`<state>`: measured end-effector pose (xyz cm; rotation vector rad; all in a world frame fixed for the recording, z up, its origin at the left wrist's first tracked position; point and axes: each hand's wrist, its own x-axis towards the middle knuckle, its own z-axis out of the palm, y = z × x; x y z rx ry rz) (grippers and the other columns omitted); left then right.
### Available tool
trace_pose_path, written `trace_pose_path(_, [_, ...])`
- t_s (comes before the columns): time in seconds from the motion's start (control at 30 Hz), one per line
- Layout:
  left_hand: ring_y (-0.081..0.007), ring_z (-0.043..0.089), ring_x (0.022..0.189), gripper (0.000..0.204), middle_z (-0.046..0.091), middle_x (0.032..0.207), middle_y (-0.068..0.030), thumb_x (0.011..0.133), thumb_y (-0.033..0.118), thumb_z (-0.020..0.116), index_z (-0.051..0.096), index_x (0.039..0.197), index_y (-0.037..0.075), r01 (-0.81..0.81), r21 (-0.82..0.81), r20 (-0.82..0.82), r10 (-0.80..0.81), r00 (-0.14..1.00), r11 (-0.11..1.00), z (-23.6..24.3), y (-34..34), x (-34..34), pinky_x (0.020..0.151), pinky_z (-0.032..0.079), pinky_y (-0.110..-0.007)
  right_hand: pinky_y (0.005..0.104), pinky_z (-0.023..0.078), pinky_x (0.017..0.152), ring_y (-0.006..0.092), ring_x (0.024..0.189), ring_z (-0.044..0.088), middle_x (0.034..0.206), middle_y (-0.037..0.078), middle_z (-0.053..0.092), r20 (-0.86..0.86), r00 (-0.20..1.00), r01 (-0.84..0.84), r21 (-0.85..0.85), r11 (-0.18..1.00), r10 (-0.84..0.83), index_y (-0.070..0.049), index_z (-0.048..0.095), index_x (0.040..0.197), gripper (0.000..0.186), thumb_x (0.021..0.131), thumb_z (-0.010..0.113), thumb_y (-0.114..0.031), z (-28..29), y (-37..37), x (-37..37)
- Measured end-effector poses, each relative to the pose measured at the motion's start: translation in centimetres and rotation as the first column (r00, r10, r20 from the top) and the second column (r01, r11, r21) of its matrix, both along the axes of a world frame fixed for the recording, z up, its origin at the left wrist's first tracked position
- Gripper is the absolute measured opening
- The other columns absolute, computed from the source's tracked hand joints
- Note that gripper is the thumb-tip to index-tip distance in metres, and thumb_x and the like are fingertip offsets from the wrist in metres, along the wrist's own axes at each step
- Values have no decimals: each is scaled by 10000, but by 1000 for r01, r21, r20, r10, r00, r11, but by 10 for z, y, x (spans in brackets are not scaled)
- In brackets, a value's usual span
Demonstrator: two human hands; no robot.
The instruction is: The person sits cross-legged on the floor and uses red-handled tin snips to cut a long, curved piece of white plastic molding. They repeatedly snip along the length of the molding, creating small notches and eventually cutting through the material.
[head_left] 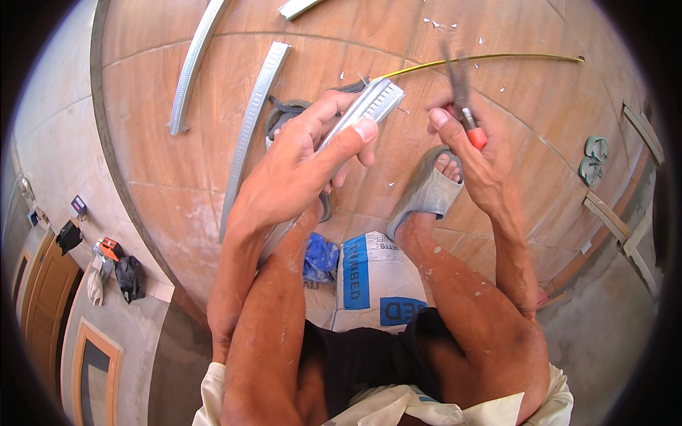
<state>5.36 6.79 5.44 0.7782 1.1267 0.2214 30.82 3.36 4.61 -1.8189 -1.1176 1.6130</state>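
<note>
My left hand (pixel 305 153) is closed around a slotted galvanized metal channel (pixel 376 101), its cut end pointing up and away from me. The rest of that channel runs back under my forearm, partly hidden. In my right hand (pixel 472 145) are tin snips (pixel 462 89) with red handles, the blades upward, slightly blurred and apart from the channel. A yellow tape measure blade (pixel 490 60) lies extended on the floor, starting behind the channel's end and reaching to the right; its case is hidden.
More metal channels (pixel 253 117) lie on the tiled floor (pixel 163 78) to the left and far side. Small metal offcuts (pixel 444 26) are scattered about. A printed white and blue sack (pixel 380 273) is between my legs. Green flip-flops (pixel 593 160) stand at right, near wooden pieces (pixel 607 216).
</note>
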Motion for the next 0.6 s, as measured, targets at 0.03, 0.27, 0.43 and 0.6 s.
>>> trace_pose_path(0.03, [-69, 528, 729, 482, 674, 916, -12, 1135, 361, 623, 609, 1489, 35, 9, 39, -18, -8, 1000, 999, 0, -1, 1, 650, 433, -241, 318, 454, 695, 120, 776, 536, 855, 3, 628, -28, 999, 36, 45, 998, -34, -39, 725, 1105, 200, 1032, 773, -218, -2, 3, -2])
trace_pose_path(0.27, [-79, 547, 746, 473, 672, 897, -8, 1097, 362, 689, 642, 1436, 36, 52, 204, -116, -28, 993, 978, -8, -8, 6, 678, 454, -265, 254, 517, 777, 81, 889, 641, 972, 22, 735, -223, 970, 139, 186, 973, -96, -18, 701, 1202, 272, 979, 831, -105, -11, 18, -16])
trace_pose_path(0.43, [-75, 518, 734, 493, 677, 918, -6, 1098, 386, 687, 643, 1438, 31, 24, 253, -141, 13, 990, 967, -12, -13, 8, 672, 440, -256, 251, 524, 784, 80, 905, 656, 1009, 39, 754, -224, 970, 134, 185, 974, -91, -20, 687, 1186, 252, 972, 815, -61, -15, 16, -15])
trace_pose_path(0.6, [-78, 510, 760, 513, 688, 934, -10, 1094, 424, 686, 641, 1420, 31, 7, 312, -268, 81, 960, 950, -13, -11, 9, 692, 441, -258, 269, 512, 762, 94, 868, 637, 991, 23, 738, -28, 998, 68, 453, 889, -62, -27, 692, 1164, 237, 957, 806, -42, -19, 10, -27])
